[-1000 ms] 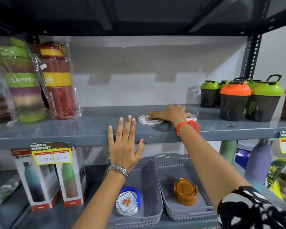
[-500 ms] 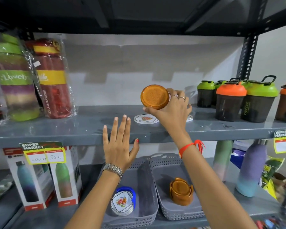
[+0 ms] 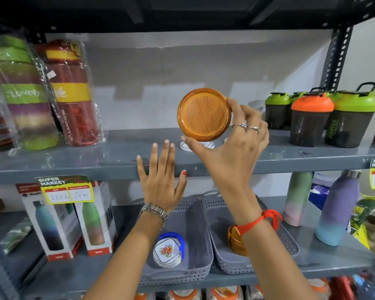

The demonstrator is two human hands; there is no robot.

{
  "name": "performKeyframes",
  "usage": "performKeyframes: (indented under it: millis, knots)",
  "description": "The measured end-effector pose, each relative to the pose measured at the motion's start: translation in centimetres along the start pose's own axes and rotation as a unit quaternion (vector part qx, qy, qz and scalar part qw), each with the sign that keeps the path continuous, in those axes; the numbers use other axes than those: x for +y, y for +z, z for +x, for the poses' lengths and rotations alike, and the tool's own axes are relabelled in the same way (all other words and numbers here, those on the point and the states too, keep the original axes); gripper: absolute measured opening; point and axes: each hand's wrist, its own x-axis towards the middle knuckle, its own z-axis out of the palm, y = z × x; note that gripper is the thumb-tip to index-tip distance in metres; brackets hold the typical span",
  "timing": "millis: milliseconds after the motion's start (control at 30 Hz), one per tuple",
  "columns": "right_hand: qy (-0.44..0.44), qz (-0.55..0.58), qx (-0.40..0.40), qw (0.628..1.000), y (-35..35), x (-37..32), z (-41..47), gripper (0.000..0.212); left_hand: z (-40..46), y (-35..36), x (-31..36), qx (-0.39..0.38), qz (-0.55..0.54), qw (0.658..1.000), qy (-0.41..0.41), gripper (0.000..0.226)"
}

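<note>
My right hand (image 3: 232,148) holds a round orange coaster (image 3: 204,118) upright above the grey middle shelf (image 3: 95,163), pinched at its rim between thumb and fingers. A white coaster (image 3: 185,146) lies on the shelf just behind it, mostly hidden. My left hand (image 3: 160,180) is raised flat with straight fingers at the shelf's front edge and holds nothing. Below, the left grey basket (image 3: 195,224) holds white floral coasters (image 3: 167,253) in a blue holder. The right grey basket (image 3: 290,245) holds a stack of orange coasters (image 3: 236,241), partly hidden by my right forearm.
Wrapped bottles (image 3: 72,94) stand at the shelf's left, and shaker bottles (image 3: 310,120) with green and orange lids at its right. Boxed bottles (image 3: 93,219) and pastel bottles (image 3: 336,208) flank the baskets on the lower shelf. A price tag (image 3: 65,189) hangs on the shelf edge.
My right hand lifted the orange coaster off the shelf and raised it upright, facing me. The white coaster stayed on the shelf. My left hand barely moved.
</note>
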Motion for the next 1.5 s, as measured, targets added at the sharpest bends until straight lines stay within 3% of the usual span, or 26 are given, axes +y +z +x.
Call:
performKeyframes:
  millis: [267, 433, 600, 700, 833, 1067, 1267, 1500]
  knots:
    - [0.072, -0.016, -0.029, 0.997, -1.2, 2.8, -3.4, 0.092, -1.3, 0.7, 1.2, 0.031, -0.026, 0.998, -0.041, 0.059]
    - [0.096, -0.041, -0.060, 0.993, -2.2, 6.0, -8.0, 0.092, -2.1, 1.3, 2.0, 0.048, -0.024, 0.999, -0.008, 0.058]
    - [0.198, -0.084, -0.067, 0.974, -2.7, 10.3, -13.8, 0.092, -2.5, 1.9, 2.9, 0.060, -0.040, 0.997, 0.028, 0.060]
    - [0.249, -0.181, -0.123, 0.943, -2.3, 13.8, -16.3, 0.094, -2.5, 2.4, 3.4, 0.074, -0.045, 0.996, 0.023, 0.060]
    - [0.310, -0.303, -0.275, 0.858, -0.8, 18.5, -17.2, 0.095, -2.4, 3.0, 3.5, 0.096, -0.048, 0.994, 0.012, 0.060]
    - [0.367, -0.346, -0.448, 0.738, 3.4, 23.2, -16.9, 0.086, -2.1, 4.1, 3.1, 0.142, -0.024, 0.989, 0.018, 0.058]
    - [0.358, -0.379, -0.496, 0.695, 4.3, 24.7, -17.7, 0.089, -2.1, 5.4, 2.6, 0.193, 0.008, 0.980, 0.040, 0.055]
    - [0.342, -0.385, -0.504, 0.693, 4.6, 24.9, -18.2, 0.086, -2.0, 5.9, 2.9, 0.231, 0.011, 0.972, 0.031, 0.056]
